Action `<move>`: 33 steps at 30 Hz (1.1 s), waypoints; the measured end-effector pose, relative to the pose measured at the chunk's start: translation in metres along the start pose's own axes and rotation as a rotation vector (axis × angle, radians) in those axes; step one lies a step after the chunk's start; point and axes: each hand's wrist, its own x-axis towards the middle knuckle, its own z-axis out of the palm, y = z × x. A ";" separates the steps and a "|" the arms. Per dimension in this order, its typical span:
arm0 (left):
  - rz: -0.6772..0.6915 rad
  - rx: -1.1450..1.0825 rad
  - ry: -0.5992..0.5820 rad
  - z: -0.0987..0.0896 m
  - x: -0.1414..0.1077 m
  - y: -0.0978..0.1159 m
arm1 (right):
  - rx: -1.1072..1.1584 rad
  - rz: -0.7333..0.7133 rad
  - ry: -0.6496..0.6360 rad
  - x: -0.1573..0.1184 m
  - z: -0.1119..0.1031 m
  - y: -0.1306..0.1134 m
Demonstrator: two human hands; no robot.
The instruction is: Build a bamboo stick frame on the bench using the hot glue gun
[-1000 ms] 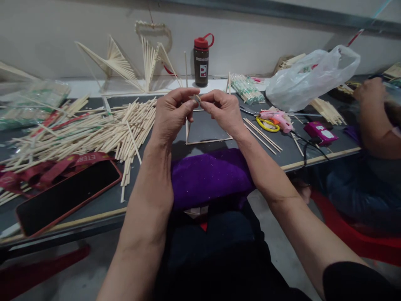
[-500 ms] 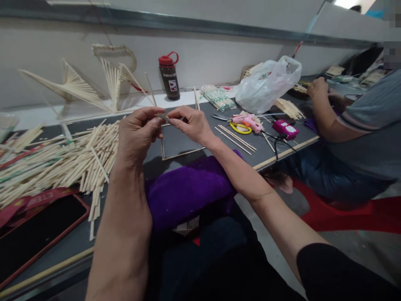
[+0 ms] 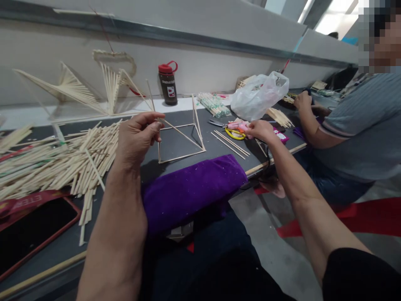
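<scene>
My left hand [image 3: 139, 134] pinches the upper end of a thin wooden stick [image 3: 181, 133] between thumb and fingers. From there the stick slants down to the right, toward a corner of a square stick frame [image 3: 181, 157] on the dark table. Thin sticks [image 3: 194, 110] also rise from the frame's back and right side. Over to the right, my right hand [image 3: 261, 130] has its fingers closed around the rear of a pink glue gun [image 3: 237, 126]; its handle is mostly covered. Yellow-handled scissors [image 3: 233, 134] lie against the gun, and several loose sticks [image 3: 232, 143] lie in front.
A big stick pile [image 3: 94, 161] and a phone [image 3: 37, 234] lie on the left. Purple cloth [image 3: 194, 190] covers the near edge. Behind stand a bottle [image 3: 168, 85], bagged sticks [image 3: 214, 104] and a plastic bag [image 3: 260, 96]. A co-worker's hand [image 3: 303, 100] works at far right.
My right hand has left the left hand's fingertips and moved right onto the glue gun. The left hand stays nearly in place, its stick now in plain sight. The view has turned slightly right.
</scene>
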 end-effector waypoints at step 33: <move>0.044 0.035 -0.031 0.000 -0.005 -0.006 | 1.725 -0.373 -0.260 -0.113 -0.006 -0.127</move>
